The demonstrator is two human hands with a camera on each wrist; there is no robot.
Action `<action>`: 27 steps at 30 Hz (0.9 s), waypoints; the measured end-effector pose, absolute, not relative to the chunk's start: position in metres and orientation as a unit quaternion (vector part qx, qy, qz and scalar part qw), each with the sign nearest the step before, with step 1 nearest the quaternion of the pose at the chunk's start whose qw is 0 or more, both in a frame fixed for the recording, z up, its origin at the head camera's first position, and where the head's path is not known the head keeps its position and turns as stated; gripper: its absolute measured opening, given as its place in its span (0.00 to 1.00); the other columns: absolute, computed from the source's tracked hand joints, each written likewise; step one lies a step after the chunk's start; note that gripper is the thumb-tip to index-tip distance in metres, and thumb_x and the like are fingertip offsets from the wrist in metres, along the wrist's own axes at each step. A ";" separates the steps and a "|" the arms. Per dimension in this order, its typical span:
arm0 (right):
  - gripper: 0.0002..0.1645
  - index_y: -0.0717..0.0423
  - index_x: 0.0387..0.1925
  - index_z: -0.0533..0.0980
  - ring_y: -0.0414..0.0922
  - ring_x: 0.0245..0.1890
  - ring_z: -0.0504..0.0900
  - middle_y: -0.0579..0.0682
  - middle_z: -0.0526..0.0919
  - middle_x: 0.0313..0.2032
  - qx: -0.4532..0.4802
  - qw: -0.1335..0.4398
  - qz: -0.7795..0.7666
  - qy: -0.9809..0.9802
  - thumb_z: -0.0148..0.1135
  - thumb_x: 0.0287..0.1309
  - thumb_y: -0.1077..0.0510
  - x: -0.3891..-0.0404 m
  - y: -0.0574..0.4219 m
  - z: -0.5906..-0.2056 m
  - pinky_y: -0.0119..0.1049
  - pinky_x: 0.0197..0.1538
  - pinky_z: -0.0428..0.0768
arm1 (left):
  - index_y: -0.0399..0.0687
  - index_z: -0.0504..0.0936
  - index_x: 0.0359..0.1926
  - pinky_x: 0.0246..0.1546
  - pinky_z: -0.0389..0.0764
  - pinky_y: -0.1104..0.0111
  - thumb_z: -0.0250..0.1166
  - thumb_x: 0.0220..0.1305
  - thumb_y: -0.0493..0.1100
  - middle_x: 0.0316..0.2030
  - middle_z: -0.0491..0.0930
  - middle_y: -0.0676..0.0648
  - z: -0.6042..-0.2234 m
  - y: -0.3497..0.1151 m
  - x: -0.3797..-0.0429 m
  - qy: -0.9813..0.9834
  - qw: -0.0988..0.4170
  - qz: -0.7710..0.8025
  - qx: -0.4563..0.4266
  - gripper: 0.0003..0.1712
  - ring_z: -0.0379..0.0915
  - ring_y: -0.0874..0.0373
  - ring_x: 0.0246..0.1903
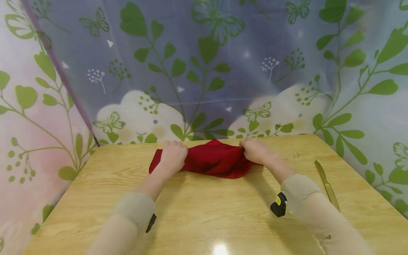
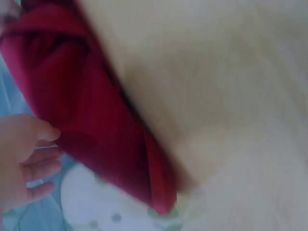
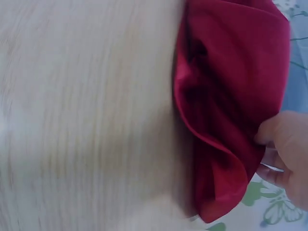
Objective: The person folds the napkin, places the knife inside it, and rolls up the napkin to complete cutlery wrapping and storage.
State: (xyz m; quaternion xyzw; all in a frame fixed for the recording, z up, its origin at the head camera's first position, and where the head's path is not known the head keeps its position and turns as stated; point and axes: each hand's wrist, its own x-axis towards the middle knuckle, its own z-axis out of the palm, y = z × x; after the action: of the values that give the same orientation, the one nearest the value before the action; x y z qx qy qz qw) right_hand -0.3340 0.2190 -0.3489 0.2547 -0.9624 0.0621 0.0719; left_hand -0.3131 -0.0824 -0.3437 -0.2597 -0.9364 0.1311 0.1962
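A red cloth (image 1: 216, 159) stretches between both hands near the table's far edge, its lower side sagging in folds. My left hand (image 1: 173, 154) pinches its upper edge, with a corner of fabric hanging out to the left. In the left wrist view the thumb of that hand (image 2: 29, 159) lies at the cloth's edge, the other fingers behind it. On the other side my right hand (image 1: 254, 149) grips the cloth's upper right edge. The right wrist view shows the thumb and fingers of this hand (image 3: 284, 154) pinching the fabric, a folded end (image 3: 224, 192) drooping below.
A gold-coloured table knife (image 1: 327, 184) lies on the wooden table (image 1: 197, 216) at the right, beside the right forearm. Behind the table hangs a leaf-and-butterfly printed curtain (image 1: 178, 32), which continues along both sides. A dark wrist camera (image 1: 279, 204) sits under the right sleeve.
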 end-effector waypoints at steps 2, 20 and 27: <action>0.09 0.62 0.34 0.76 0.55 0.39 0.78 0.57 0.78 0.34 0.242 0.070 0.053 -0.966 0.54 0.50 0.72 -0.337 0.216 -0.356 0.44 0.41 0.76 | 0.44 0.77 0.29 0.37 0.70 0.59 0.63 0.53 0.38 0.28 0.76 0.46 -0.352 -0.074 -0.307 -0.924 0.223 0.130 -0.282 0.03 0.72 0.49 0.35; 0.07 0.57 0.25 0.73 0.53 0.30 0.80 0.54 0.78 0.25 0.180 0.013 0.012 -0.984 0.53 0.55 0.69 -0.338 0.211 -0.377 0.43 0.29 0.75 | 0.50 0.79 0.19 0.37 0.66 0.62 0.59 0.54 0.39 0.22 0.73 0.51 -0.397 -0.008 -0.290 -0.777 0.457 0.132 -0.413 0.09 0.66 0.55 0.28; 0.10 0.54 0.22 0.72 0.47 0.23 0.75 0.50 0.75 0.22 0.163 -0.006 -0.008 -0.987 0.54 0.55 0.68 -0.336 0.209 -0.378 0.39 0.25 0.72 | 0.53 0.79 0.18 0.44 0.68 0.58 0.55 0.56 0.36 0.21 0.74 0.53 -0.403 0.019 -0.286 -0.775 0.455 0.165 -0.407 0.14 0.68 0.56 0.28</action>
State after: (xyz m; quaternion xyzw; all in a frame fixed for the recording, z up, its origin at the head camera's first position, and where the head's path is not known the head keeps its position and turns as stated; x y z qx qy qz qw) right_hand -0.3359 0.2090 -0.3776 0.1627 -0.9866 -0.0079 -0.0061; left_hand -0.2863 0.0190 -0.4030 -0.4073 -0.7746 0.1652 0.4549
